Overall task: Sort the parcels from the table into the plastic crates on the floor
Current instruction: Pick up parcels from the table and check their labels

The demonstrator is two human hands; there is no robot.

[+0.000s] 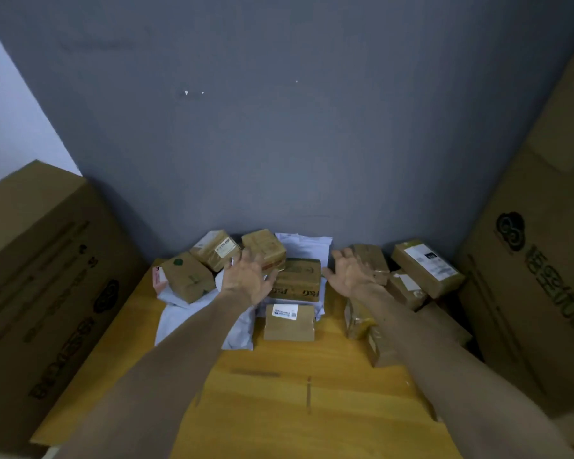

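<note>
Head view over a wooden counter (295,409) set against a grey wall (279,127). The parcels lie clustered at the far end of the counter, close to the wall.

Left hand (247,279): open, fingers spread, holding nothing, raised over the parcels just left of the centre box. Right hand (353,273): open, fingers spread, palm turned inward, holding nothing, just right of the same box. Whether either hand touches a parcel cannot be told.

Between the hands sits a brown box printed "P&G" (297,281). Near it, toward the viewer, lies a small box with a white label (289,323). To the far left are a box with a green mark (188,276), a labelled box (214,248) and a taped box (264,248). A white mailer bag (193,323) lies under the left forearm, and another white bag (307,246) lies against the wall. On the right are a box with a large white label (426,266) and a glossy taped parcel (358,321).

A large carton stands at the left (47,276), and another large carton at the right (537,276).
</note>
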